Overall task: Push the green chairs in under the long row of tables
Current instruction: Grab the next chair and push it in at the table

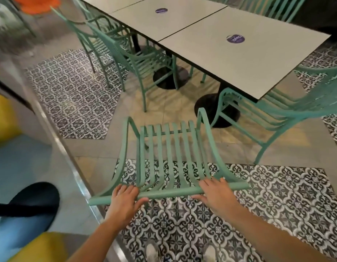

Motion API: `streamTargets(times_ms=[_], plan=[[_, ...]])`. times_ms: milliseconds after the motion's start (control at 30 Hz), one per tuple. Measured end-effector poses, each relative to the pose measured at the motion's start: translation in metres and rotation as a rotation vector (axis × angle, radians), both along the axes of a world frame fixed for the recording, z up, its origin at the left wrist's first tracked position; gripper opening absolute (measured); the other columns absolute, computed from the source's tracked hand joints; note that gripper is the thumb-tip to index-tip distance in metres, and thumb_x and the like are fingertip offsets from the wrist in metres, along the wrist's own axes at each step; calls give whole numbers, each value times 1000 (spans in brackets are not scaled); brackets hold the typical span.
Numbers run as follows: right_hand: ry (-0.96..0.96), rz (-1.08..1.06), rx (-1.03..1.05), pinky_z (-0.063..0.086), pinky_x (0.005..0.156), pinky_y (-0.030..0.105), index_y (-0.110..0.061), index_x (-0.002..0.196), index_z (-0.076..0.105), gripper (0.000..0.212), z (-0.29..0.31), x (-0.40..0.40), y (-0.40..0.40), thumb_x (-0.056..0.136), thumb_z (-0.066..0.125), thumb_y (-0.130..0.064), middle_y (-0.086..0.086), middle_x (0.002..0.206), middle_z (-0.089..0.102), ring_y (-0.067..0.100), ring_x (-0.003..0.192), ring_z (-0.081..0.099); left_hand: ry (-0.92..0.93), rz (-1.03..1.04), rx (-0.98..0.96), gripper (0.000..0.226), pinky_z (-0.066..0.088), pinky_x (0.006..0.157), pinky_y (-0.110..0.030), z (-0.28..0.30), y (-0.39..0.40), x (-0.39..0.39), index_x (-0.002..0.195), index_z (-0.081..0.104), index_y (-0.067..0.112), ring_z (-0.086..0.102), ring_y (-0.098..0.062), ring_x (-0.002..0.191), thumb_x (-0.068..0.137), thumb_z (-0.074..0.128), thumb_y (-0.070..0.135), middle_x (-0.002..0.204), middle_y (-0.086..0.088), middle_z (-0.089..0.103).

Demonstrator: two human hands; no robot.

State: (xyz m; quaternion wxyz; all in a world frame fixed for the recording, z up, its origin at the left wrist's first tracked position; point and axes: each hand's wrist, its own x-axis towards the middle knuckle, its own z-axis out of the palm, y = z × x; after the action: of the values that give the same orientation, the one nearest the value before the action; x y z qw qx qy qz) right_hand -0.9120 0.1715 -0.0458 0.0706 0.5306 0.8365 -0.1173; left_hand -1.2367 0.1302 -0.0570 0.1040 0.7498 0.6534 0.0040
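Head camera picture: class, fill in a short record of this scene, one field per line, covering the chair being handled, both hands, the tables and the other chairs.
Chair in hand: green slatted chair, standing clear of the tables, not yet under
Left hand: on the chair's top rail, left part
Right hand: on the same rail, right part
Tables: grey tops in a row, purple round stickers
Other chairs: green, partly under the tables' left side
Floor: patterned black and white tiles
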Motion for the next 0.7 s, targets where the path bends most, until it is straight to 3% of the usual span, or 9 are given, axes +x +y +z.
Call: streamTargets(times_ms=[100, 333, 500, 600, 633, 700], plan=[[5, -71, 22, 50, 89, 37, -21, 116, 60, 75, -8, -20, -10, 85, 13, -71, -5, 109, 63, 16, 101, 62, -27, -62, 1, 47, 35, 107, -45, -3, 12, -21, 89, 49, 41, 48, -5, 90, 90, 17, 76, 87, 25, 45], [60, -285, -139, 36, 106, 35, -25, 131, 48, 51, 12, -93, -38, 93, 38, -58, -9, 123, 55, 12, 114, 53, 23, -262, -6, 59, 40, 104, -51, -10, 45, -97, 94, 60, 34, 56, -9, 96, 92, 16, 74, 93, 23, 49], [33, -402, -134, 36, 109, 38, -24, 131, 47, 70, 14, -129, -41, 84, 20, -68, -9, 119, 56, 11, 112, 54, 95, -327, -122, 73, 29, 112, -45, -5, 81, -124, 110, 59, 35, 52, -12, 111, 88, 5, 78, 106, 18, 54], [109, -503, -99, 35, 109, 39, -29, 129, 50, 83, 7, -139, -47, 76, 8, -77, -13, 124, 54, 9, 118, 50, 13, -47, -44, 63, 22, 114, -47, -1, 78, -130, 116, 60, 30, 47, -21, 122, 91, 21, 74, 118, 6, 55], [144, -567, -50, 34, 111, 41, -30, 131, 50, 80, 1, -138, -49, 79, 11, -76, -13, 130, 50, 10, 124, 46, -35, 125, 1, 57, 19, 114, -49, 0, 75, -131, 122, 58, 27, 43, -25, 128, 93, 31, 68, 128, 1, 52], [260, -771, 128, 35, 110, 46, -25, 134, 48, 68, -6, -127, -54, 85, 37, -70, -3, 141, 45, 19, 132, 41, -199, 504, 64, 57, 19, 114, -55, 7, 75, -129, 137, 46, 17, 32, -35, 136, 93, 50, 53, 145, -11, 39]])
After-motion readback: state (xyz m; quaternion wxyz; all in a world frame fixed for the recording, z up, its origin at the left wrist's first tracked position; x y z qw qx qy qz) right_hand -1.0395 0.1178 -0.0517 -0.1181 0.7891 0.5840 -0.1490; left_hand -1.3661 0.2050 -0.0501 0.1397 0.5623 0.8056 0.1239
